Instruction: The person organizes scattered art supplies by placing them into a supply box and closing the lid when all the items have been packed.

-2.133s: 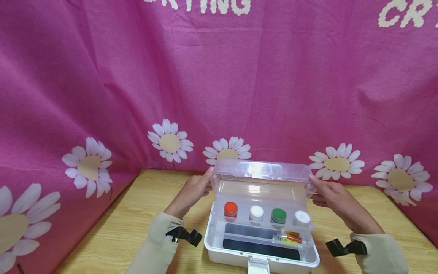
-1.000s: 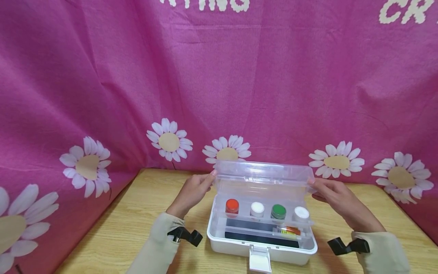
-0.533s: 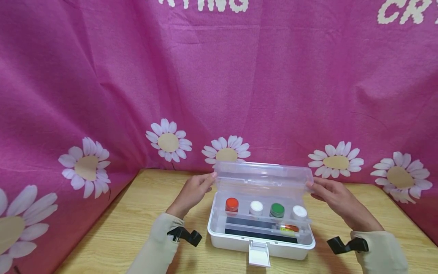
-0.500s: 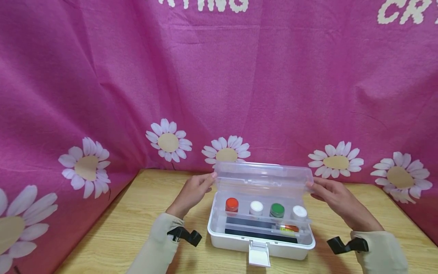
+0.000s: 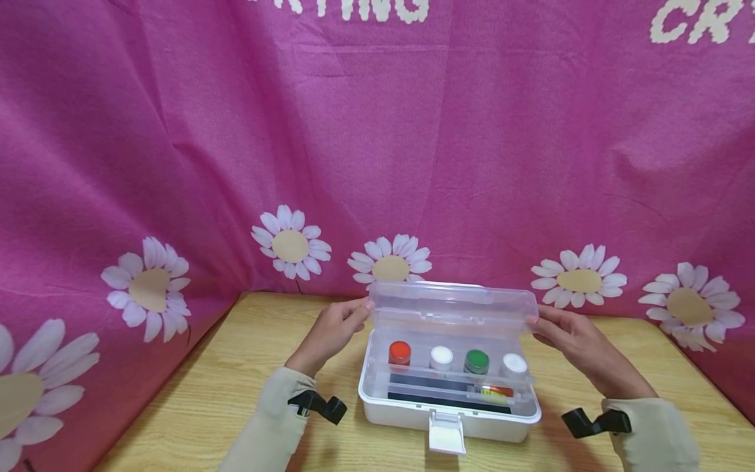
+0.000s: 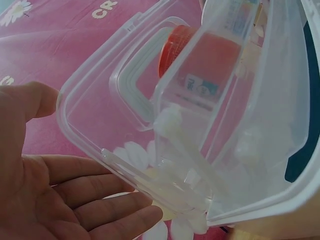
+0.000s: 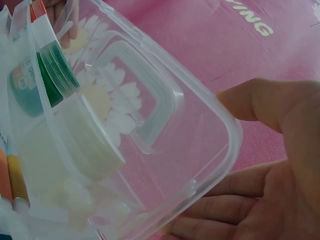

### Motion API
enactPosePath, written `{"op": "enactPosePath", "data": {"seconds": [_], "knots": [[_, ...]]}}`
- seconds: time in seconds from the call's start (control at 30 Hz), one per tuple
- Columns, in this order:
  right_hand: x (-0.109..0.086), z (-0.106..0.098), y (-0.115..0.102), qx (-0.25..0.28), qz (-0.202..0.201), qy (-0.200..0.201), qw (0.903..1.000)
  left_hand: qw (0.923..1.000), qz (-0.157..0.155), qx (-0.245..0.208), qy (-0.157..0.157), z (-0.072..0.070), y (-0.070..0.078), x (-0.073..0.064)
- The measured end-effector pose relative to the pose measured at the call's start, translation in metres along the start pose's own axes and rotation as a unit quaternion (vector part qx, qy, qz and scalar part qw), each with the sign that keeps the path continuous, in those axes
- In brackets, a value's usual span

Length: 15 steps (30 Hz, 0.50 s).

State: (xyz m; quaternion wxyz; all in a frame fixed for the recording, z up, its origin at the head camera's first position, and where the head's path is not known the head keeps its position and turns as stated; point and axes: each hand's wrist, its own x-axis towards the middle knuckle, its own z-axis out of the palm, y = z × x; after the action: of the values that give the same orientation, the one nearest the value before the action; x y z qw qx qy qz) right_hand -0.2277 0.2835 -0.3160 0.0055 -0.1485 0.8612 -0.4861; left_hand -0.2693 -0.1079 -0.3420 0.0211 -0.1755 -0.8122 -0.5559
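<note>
A white plastic box (image 5: 401,413) stands on the table, its translucent lid (image 5: 454,303) raised. My left hand (image 5: 329,333) touches the lid's left end with its thumb; in the left wrist view its fingers (image 6: 105,200) lie straight beside the end wall. At the opposite end, my right hand (image 5: 580,344) has its thumb against the rim, and its fingers (image 7: 220,210) extend partly behind the lid. A clear tray inside bears a red-capped jar (image 5: 399,353), a white-capped jar (image 5: 441,357), a green-capped jar (image 5: 476,360) and another white-capped jar (image 5: 514,364).
A tube with an orange and yellow label (image 5: 495,391) and a dark flat object (image 5: 448,402) lie under the tray level. The front latch (image 5: 446,432) hangs down. Behind the wooden table (image 5: 236,367) hangs a pink cloth (image 5: 377,164) printed with daisies.
The box appears slightly smaller and its front edge sits higher in the head view. The lid and both hands have shifted only slightly; both thumbs stay on the lid's ends.
</note>
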Motion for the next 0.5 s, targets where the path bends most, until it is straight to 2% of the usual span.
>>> {"op": "enactPosePath", "data": {"seconds": [0.5], "knots": [[0.0034, 0.0029, 0.0062, 0.004, -0.002, 0.004, 1.0000, 0.9992, -0.014, -0.034, -0.016, 0.0004, -0.0082, 0.0030]]}}
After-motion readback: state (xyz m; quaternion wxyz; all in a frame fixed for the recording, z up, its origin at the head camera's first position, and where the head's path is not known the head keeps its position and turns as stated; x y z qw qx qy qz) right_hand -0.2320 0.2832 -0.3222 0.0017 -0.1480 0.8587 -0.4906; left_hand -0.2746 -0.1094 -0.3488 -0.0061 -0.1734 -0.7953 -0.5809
